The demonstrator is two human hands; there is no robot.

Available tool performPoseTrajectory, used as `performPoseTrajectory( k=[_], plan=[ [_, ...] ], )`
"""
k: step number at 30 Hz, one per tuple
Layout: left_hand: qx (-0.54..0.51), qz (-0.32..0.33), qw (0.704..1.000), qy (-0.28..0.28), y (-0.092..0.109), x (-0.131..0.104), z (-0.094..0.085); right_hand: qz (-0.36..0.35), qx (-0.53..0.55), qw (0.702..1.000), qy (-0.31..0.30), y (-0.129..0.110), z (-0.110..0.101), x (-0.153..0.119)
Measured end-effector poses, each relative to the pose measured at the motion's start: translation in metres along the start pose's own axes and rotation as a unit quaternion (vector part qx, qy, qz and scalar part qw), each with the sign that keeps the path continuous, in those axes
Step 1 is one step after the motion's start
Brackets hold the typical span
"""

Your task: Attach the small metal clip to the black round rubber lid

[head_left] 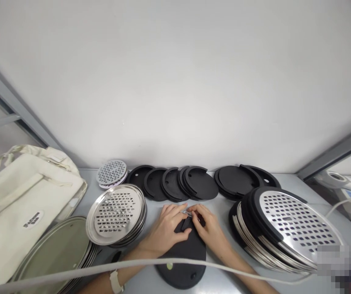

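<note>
A black, roughly oval piece (pixel 183 249) lies on the table in front of me, with a short black tab (pixel 187 223) near its far end. A small shiny metal piece (pixel 187 213) shows beside the tab, between the fingertips of both hands. My left hand (pixel 167 226) is closed around the far left edge of the oval piece, its thumb lying over the black surface. My right hand (pixel 208 228) pinches at the metal piece from the right, fingers bent. Exactly how the metal piece joins the tab is hidden by my fingers.
Stacks of perforated metal discs stand left (pixel 118 212) and right (pixel 298 220). Black round rims (pixel 201 183) line the wall (pixel 175 81). Green discs (pixel 56 253) and a cream bag (pixel 25 196) lie left. A pale cable (pixel 138 263) crosses in front of my forearms.
</note>
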State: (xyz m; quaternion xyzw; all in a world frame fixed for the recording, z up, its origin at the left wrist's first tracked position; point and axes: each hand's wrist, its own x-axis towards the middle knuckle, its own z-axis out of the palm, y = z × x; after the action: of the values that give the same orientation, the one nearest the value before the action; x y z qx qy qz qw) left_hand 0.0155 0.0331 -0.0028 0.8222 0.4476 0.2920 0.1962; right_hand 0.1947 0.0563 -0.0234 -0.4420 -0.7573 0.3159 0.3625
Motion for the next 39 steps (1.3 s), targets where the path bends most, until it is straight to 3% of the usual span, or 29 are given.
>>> performPoseTrajectory(
  k=[16, 39],
  plan=[
    [-0.007, 0.004, 1.0, 0.011, 0.0003, -0.0002, 0.0022, -0.03, -0.01, 0.999, -0.018, -0.0066, -0.0021, 0.0006],
    [0.024, -0.043, 0.999, -0.01, -0.001, -0.0019, 0.0029, 0.021, 0.04, 0.998, -0.045, 0.0001, -0.0081, 0.0056]
  ],
)
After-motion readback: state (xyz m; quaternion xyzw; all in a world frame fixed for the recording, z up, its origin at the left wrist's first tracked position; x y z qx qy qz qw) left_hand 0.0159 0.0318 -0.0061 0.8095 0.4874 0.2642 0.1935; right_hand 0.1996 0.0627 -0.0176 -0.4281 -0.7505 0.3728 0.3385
